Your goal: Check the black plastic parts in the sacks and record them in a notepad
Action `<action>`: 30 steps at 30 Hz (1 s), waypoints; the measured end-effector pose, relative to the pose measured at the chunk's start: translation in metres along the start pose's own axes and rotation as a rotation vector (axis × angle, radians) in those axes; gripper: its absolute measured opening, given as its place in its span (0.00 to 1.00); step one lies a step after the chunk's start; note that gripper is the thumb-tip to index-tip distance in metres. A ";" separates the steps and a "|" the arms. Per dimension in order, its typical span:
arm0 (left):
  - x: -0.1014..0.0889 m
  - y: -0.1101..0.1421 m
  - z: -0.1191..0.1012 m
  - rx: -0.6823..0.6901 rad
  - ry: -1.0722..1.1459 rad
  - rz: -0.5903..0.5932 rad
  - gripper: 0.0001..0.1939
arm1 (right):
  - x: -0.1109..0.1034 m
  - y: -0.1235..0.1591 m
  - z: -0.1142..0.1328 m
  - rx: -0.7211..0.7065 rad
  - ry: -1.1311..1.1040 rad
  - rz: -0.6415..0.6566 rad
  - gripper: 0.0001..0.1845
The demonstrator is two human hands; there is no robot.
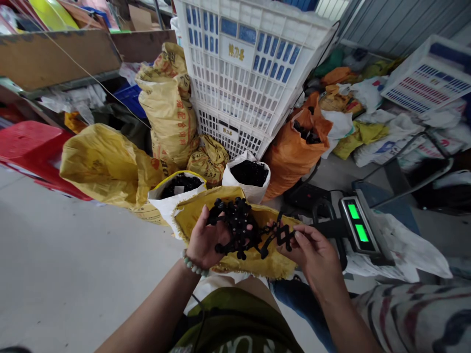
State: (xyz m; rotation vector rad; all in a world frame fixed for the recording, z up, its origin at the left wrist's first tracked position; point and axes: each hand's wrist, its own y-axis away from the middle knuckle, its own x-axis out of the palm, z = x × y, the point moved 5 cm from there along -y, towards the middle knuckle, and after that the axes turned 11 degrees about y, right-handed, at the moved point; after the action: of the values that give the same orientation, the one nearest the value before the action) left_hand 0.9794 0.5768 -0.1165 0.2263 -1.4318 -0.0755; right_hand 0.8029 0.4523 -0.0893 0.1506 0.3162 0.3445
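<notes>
My left hand (204, 240), with a bead bracelet at the wrist, is closed around a cluster of black plastic parts joined on a frame (235, 225). My right hand (311, 250) pinches the right end of the same black piece (279, 238) between thumb and fingers. Both hands hold it just above an open yellow woven sack (257, 264) lying in front of me.
Behind stand open sacks of black parts: a white one (250, 176), a yellow-white one (180, 189) and an orange one (298, 142). Stacked white plastic crates (246, 73) rise at the back. A scale display with green digits (358, 225) sits right. A red stool (33, 147) is left.
</notes>
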 end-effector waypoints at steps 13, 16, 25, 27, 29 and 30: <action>0.004 0.005 0.012 0.054 -0.156 -0.023 0.36 | 0.080 0.017 0.039 -0.244 0.265 0.268 0.09; 0.000 0.007 0.010 0.086 -0.237 -0.039 0.33 | 0.087 0.021 0.045 -0.310 0.366 0.258 0.09; -0.017 0.008 0.009 0.140 -0.348 -0.157 0.15 | 0.095 0.023 0.051 -0.459 0.459 0.313 0.09; -0.018 0.006 0.008 0.144 -0.364 -0.189 0.13 | 0.089 0.024 0.053 -0.515 0.493 0.243 0.09; -0.018 0.005 0.006 0.152 -0.374 -0.219 0.13 | 0.080 0.028 0.055 -0.600 0.576 0.139 0.11; -0.018 0.005 0.006 0.158 -0.377 -0.232 0.12 | 0.078 0.031 0.055 -0.646 0.625 0.111 0.13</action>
State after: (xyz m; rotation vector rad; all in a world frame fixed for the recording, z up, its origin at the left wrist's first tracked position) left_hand 0.9710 0.5845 -0.1323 0.5295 -1.7833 -0.2040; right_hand 0.8809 0.5033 -0.0529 -0.5893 0.7964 0.5854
